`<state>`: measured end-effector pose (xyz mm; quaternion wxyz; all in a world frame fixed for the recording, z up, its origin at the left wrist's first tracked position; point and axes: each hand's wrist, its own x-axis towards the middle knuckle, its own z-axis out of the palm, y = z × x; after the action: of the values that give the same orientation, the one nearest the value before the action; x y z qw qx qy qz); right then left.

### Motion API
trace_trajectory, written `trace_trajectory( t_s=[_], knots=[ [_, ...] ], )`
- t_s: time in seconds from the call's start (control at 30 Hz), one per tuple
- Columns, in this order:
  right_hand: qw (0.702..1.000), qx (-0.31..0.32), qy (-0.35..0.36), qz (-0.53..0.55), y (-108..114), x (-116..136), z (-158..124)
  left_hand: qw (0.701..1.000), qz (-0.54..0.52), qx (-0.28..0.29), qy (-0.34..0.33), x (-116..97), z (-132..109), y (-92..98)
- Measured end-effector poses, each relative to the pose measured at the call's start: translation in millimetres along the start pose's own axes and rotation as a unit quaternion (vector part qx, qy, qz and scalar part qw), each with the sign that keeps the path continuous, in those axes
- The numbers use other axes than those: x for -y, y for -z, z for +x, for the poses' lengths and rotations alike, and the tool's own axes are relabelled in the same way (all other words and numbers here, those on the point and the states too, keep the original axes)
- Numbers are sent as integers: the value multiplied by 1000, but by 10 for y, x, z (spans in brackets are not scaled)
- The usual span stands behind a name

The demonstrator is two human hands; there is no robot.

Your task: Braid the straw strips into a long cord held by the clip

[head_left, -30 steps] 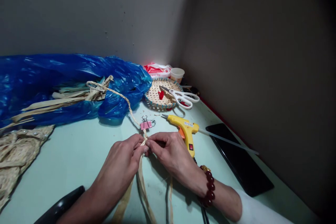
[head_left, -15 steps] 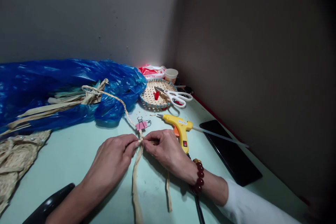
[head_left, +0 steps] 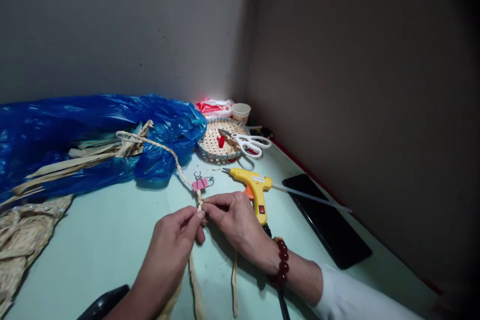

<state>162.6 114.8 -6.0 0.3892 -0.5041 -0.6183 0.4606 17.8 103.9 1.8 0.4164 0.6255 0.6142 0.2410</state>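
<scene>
1. Nearest, a black object (head_left: 105,302) lies partly hidden behind the left forearm; what it is cannot be told. Pale loose strips (head_left: 195,285) trail toward the near edge of the view, with another thin strip (head_left: 235,290) below the right hand.
2. The left hand (head_left: 178,235) has thumb and forefinger pressed together on the strands at the near end of a straw braid (head_left: 177,162); its other fingers curl underneath.
3. The right hand (head_left: 238,225), just beside it, pinches the braid slightly higher between thumb and forefinger; its remaining fingers are mostly hidden. A dark red bead bracelet (head_left: 283,262) circles this wrist, above a white sleeve (head_left: 348,295).
4. At far left of the pale green table (head_left: 112,240) lies a woven straw piece (head_left: 32,240); at right, a flat black tablet (head_left: 330,225).
5. A pink clip (head_left: 200,184) grips the braid just beyond the fingertips. Right of it lies a yellow glue gun (head_left: 258,195), its clear stick reaching over the tablet.
6. Farther off, the braid runs to a straw bundle (head_left: 131,146) on a blue plastic bag (head_left: 93,115).
7. White-handled scissors (head_left: 251,146) rest across a shallow basket (head_left: 210,135), beside a red scrap (head_left: 221,142).
8. Behind stand a paper cup (head_left: 241,112) and a red-and-white packet (head_left: 213,107), near the grey wall (head_left: 112,25).
</scene>
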Motion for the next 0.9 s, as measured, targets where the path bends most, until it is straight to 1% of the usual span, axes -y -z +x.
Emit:
trace_trajectory(
  t_s=[0.1,0.17,0.23,0.3,0.4,0.43,0.5,0.53,0.57,0.63,0.67,0.7,0.73,0.77,0.8,0.83,0.87,0.9],
  knots=[
    [1000,4,-6,17,-6,-25,4,990,132,-17,-52,-8,-49,-53],
    [1000,11,-1,26,-11,-43,11,972,219,-21,-88,16,-62,-77],
    [999,14,-4,41,-17,-53,21,948,299,-21,-109,41,-61,-95],
    [997,9,-18,72,-26,-57,34,923,369,-6,-109,45,-63,-118],
    [989,7,-53,135,-41,-58,51,892,442,37,-86,-2,-107,-161],
    [986,10,-65,152,-43,-56,54,887,452,49,-82,-29,-133,-168],
    [980,22,-87,176,-37,-48,55,888,446,52,-96,-84,-182,-146],
    [979,26,-95,180,-27,-40,53,896,429,36,-111,-108,-196,-111],
    [979,28,-98,178,-13,-27,51,907,399,6,-130,-127,-196,-59],
    [982,25,-94,164,27,8,46,937,306,-78,-151,-143,-149,77],
    [983,24,-91,158,49,28,44,953,236,-118,-147,-139,-104,146],
    [983,28,-90,156,70,48,42,972,164,-122,-118,-126,-49,206],
    [982,37,-95,159,89,64,41,991,85,-79,-59,-107,11,249],
    [980,45,-99,164,104,75,40,1000,-4,-7,-1,-82,69,272],
    [980,51,-102,165,115,79,39,992,-86,75,47,-54,122,274],
    [980,58,-100,162,121,76,37,976,-156,132,75,-26,165,259],
    [982,64,-93,152,123,66,36,959,-212,166,88,-2,196,232],
    [985,71,-80,136,123,53,34,946,-252,183,93,17,216,200]
  ],
)
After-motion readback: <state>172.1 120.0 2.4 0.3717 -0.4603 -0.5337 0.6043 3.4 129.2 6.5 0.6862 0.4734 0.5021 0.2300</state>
